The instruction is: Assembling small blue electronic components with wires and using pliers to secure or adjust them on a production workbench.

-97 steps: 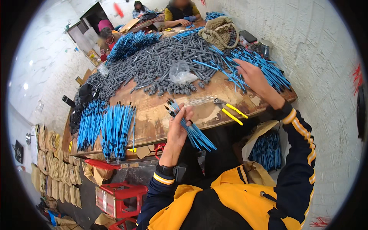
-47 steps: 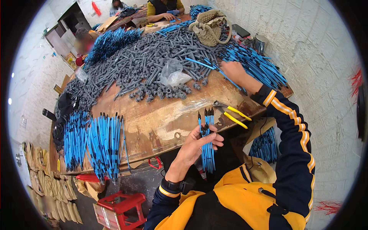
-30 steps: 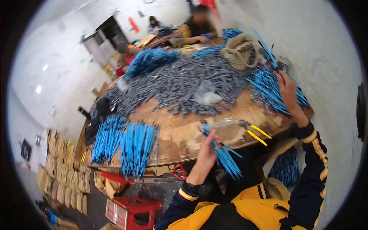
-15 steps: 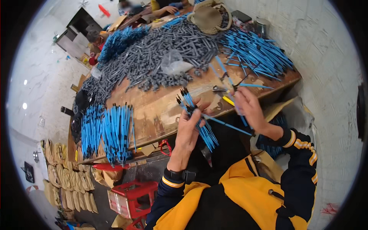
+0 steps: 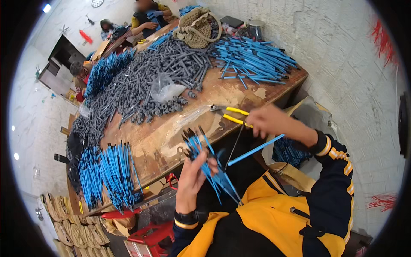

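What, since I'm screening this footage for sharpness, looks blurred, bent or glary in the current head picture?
Head view: the right hand is softened, probably by motion; the yellow-handled pliers look fairly crisp; the table bows along its front edge, fisheye-style; bright glare spots dot the left wall.

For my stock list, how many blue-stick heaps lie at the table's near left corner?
2: the left heap and, beside it, the right heap; others may be hidden.

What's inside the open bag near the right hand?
Lots of blue sticks show inside the bag. The right hand covers part of it; what lies beneath the sticks can't be seen.
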Available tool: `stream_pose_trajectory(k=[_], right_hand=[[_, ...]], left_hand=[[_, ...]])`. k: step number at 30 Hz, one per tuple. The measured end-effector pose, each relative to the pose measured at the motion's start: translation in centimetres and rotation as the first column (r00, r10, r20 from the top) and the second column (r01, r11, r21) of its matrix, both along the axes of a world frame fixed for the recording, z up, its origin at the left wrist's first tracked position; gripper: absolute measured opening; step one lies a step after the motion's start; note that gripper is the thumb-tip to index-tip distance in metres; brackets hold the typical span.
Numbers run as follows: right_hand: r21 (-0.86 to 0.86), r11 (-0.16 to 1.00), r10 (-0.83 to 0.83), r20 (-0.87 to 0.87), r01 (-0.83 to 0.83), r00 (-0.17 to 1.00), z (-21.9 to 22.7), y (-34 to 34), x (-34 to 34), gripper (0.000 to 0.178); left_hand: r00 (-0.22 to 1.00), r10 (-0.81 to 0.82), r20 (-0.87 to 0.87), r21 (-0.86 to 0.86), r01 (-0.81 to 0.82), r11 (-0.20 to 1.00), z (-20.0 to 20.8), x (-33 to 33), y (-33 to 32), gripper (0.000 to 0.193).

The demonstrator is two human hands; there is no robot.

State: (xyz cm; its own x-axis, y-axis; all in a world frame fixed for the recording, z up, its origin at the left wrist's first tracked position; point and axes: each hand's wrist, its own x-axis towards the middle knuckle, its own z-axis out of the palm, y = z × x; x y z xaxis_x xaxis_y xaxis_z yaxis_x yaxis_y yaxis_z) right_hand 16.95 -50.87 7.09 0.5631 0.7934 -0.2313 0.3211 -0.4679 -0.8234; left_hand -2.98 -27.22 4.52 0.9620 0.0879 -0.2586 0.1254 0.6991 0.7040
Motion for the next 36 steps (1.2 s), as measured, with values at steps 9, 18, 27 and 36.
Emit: stream_pose_trajectory(k=[9,18,27,36], right_hand=[[0.103,0.948,-0.129,0.989,0.302,0.067,-11.9,5.2,16.6,0.012],[-0.055,0.885,0.089,0.995,0.462,-0.051,-10.4,6.5,18.2,0.015],[0.252,0.853,-0.292,0.956,0.457,0.017,0.5,7.9,19.3,0.019],[0.612,0.666,-0.744,0.59,0.426,0.314,-2.2,0.8,27.6,0.03]], left_hand=[[0.93,-0.275,0.243,0.096,0.26,0.961,2.7,-2.0,-0.4,0.016],[0.95,-0.231,0.21,0.051,0.225,0.973,0.4,-2.1,0.9,0.014],[0.99,0.02,0.142,-0.016,-0.018,1.0,-1.5,-1.1,1.6,0.017],[0.985,0.154,0.073,-0.108,-0.145,0.983,-2.7,-0.6,1.1,0.018]])
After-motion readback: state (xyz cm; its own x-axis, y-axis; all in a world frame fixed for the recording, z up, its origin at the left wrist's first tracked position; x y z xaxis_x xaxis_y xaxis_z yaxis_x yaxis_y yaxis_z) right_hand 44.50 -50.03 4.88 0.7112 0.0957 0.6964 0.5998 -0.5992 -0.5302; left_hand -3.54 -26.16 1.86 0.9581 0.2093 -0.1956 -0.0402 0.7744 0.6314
